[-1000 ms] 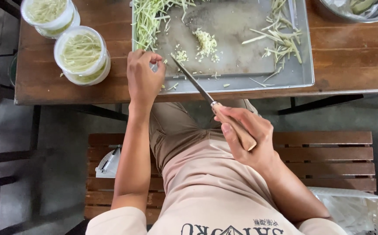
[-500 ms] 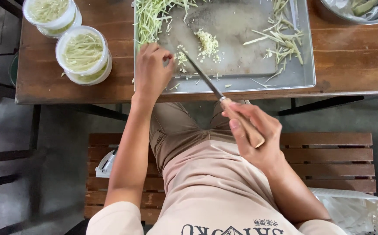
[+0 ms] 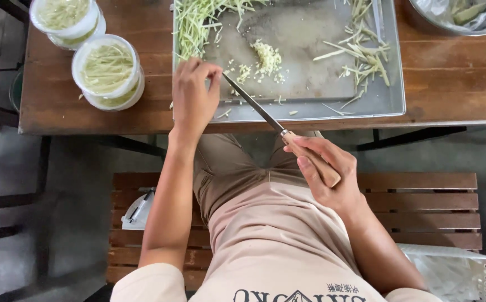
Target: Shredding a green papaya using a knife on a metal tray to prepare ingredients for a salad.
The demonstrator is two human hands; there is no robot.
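Observation:
My right hand grips the wooden handle of a long knife, held over my lap with the blade pointing up-left onto a metal tray. My left hand rests at the tray's near left corner, fingers pinched together on green strips beside the blade tip. A grey cutting board lies in the tray. On it sit a small heap of finely chopped pale bits and loose stalk pieces to the right.
Two round white tubs of shredded greens stand on the wooden table at left. A metal bowl sits at the far right. I sit on a slatted bench; a white basket is at lower right.
My left hand has moved up from the table edge onto the tray's green strips. The knife and my right hand have shifted slightly up and right.

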